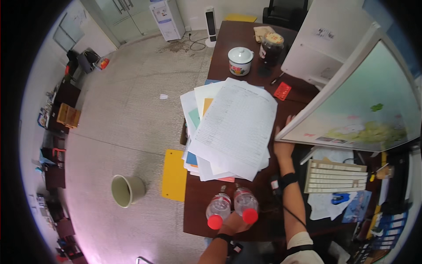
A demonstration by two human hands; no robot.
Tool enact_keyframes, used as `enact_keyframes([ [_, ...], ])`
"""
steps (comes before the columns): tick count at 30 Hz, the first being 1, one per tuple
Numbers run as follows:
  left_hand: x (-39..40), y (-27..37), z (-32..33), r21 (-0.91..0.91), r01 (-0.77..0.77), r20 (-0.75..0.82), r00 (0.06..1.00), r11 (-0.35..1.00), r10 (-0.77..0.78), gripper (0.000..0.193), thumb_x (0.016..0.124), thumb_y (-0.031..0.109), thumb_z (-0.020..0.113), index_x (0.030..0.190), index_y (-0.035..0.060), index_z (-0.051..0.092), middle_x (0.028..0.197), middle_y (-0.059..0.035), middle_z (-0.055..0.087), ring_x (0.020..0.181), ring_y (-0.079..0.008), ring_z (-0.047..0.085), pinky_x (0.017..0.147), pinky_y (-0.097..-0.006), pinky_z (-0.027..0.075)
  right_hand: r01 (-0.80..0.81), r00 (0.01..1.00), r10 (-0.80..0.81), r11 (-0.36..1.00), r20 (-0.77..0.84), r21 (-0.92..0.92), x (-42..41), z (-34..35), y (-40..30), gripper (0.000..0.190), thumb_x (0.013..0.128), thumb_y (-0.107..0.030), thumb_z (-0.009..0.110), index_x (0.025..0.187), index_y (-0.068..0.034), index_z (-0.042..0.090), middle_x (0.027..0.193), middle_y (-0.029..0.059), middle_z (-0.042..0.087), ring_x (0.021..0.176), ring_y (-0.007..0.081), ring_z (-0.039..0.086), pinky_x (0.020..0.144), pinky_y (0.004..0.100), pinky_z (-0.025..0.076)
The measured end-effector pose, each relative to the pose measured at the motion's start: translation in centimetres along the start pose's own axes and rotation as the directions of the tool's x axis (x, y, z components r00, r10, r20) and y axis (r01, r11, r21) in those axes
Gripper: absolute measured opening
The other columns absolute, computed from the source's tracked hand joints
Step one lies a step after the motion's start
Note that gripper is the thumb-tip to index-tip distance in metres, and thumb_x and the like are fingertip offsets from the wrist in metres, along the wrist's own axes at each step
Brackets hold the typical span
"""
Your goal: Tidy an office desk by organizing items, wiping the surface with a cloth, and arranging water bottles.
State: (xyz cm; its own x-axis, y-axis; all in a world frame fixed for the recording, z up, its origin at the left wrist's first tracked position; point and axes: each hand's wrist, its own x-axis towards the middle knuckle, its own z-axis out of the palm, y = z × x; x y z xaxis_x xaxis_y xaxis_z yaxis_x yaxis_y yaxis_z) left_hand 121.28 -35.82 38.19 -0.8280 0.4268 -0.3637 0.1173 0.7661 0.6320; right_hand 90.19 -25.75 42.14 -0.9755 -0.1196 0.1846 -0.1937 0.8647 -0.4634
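Note:
Two clear plastic bottles with red caps, a left one [219, 208] and a right one [245, 203], stand side by side near the desk's front edge. My left hand [236, 223] is right at them, partly behind their caps; its fingers are hidden, so a grip cannot be made out. Further up, my right hand [284, 147] reaches past the lower corner of a white-framed monitor [356, 115]. The frame covers part of that hand, and some fingertips show beyond it. Left of it lies a fanned stack of papers [235, 128], the top sheet printed with a table.
On the dark wooden desk [201, 211] are a lidded enamel mug [240, 62], a dark-filled jar [271, 49], a red card [282, 91], a keyboard [336, 176] and a blue stapler [340, 198]. A waste bin [135, 189] stands on the floor, left of a yellow panel [173, 175].

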Motion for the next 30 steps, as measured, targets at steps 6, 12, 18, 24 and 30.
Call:
enact_keyframes([
  [6, 0.0, -2.1, 5.6, -0.141, -0.103, -0.198, 0.977, 0.985, 0.074, 0.054, 0.085, 0.027, 0.046, 0.136, 0.0172, 0.030, 0.141, -0.0070, 0.031, 0.132, -0.0284, 0.026, 0.101, -0.0436, 0.033, 0.229, 0.937, -0.226, 0.973, -0.267, -0.023, 7.0, 1.8, 0.3, 0.069, 0.081, -0.012, 0.057, 0.140, -0.004, 0.024, 0.145, 0.0153, 0.025, 0.133, 0.0350, 0.024, 0.107, 0.0470, 0.021],
  [12, -0.4, -0.6, 2.8, -0.079, -0.099, -0.197, 0.977, 0.992, 0.081, 0.056, 0.082, 0.027, 0.051, 0.134, 0.0172, 0.033, 0.140, -0.0093, 0.032, 0.130, -0.0316, 0.029, 0.100, -0.0475, 0.033, 0.191, 0.971, -0.209, 0.970, -0.116, -0.149, 8.3, 2.7, 0.6, 0.063, 0.080, -0.013, 0.056, 0.138, -0.011, 0.032, 0.145, 0.0042, 0.029, 0.131, 0.0321, 0.025, 0.106, 0.0501, 0.021],
  [18, -0.4, 1.1, -1.6, 0.045, -0.121, -0.254, 0.959, 0.992, 0.129, 0.058, 0.079, 0.028, 0.056, 0.133, 0.0172, 0.036, 0.139, -0.0116, 0.032, 0.128, -0.0348, 0.032, 0.099, -0.0514, 0.034, 0.205, 0.952, -0.197, 0.979, -0.235, 0.009, 3.5, 3.4, 2.8, 0.049, 0.081, -0.017, 0.054, 0.127, -0.005, 0.045, 0.134, 0.0139, 0.042, 0.120, 0.0360, 0.037, 0.101, 0.0476, 0.027],
  [24, 0.0, 1.6, -3.4, 0.146, -0.126, -0.243, 0.957, 0.981, 0.159, 0.052, 0.076, 0.024, 0.058, 0.124, 0.0111, 0.045, 0.131, -0.0165, 0.038, 0.122, -0.0389, 0.038, 0.095, -0.0526, 0.037, 0.240, 0.970, -0.229, 0.945, 0.077, -0.220, -5.9, -2.7, 1.8, 0.036, 0.082, -0.016, 0.055, 0.115, -0.004, 0.052, 0.125, 0.0110, 0.048, 0.117, 0.0282, 0.041, 0.098, 0.0499, 0.027],
  [30, 0.5, 1.7, -3.1, 0.161, -0.124, -0.295, 0.941, 0.979, 0.167, 0.050, 0.074, 0.021, 0.058, 0.121, 0.0083, 0.048, 0.126, -0.0163, 0.041, 0.121, -0.0354, 0.040, 0.094, -0.0487, 0.039, 0.442, 0.878, -0.384, 0.879, 0.288, -0.177, -11.8, -8.4, 2.8, 0.042, 0.078, -0.008, 0.055, 0.119, -0.007, 0.051, 0.129, 0.0059, 0.047, 0.118, 0.0233, 0.042, 0.099, 0.0484, 0.028],
])
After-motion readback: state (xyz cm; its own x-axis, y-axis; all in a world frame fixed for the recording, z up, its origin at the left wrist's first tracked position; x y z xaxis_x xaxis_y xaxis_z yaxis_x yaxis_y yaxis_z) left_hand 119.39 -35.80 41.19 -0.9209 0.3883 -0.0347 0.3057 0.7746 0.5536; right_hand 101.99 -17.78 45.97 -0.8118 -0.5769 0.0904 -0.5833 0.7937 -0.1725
